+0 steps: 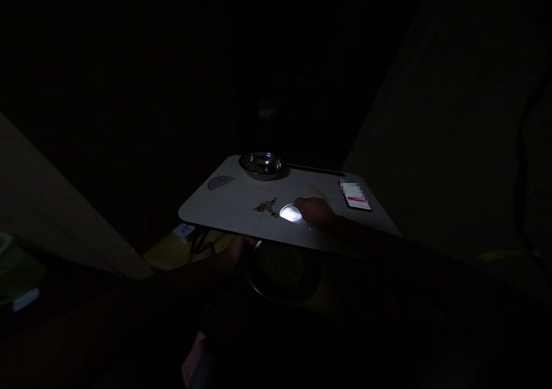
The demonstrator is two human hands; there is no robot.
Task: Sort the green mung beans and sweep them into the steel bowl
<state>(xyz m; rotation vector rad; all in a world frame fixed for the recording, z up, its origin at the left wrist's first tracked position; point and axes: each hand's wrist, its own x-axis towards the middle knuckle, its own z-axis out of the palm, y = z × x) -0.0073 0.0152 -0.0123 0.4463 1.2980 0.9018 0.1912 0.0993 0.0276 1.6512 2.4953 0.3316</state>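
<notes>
The scene is very dark. A pale lap table (224, 202) is lit in the middle. My right hand (317, 212) rests on it, fingers curled on a shiny metal piece (292, 213), perhaps a spoon or lid, next to a small pile of green bits (267, 206). My left hand (235, 250) grips the rim of a dark plate (259, 282) of green grains held just below the table's near edge.
A steel bowl (263, 165) stands at the table's far edge. A white card or phone with a red stripe (356, 198) lies at the right. A round mark (221, 182) shows at the far left corner. Yellow objects (166, 251) lie below.
</notes>
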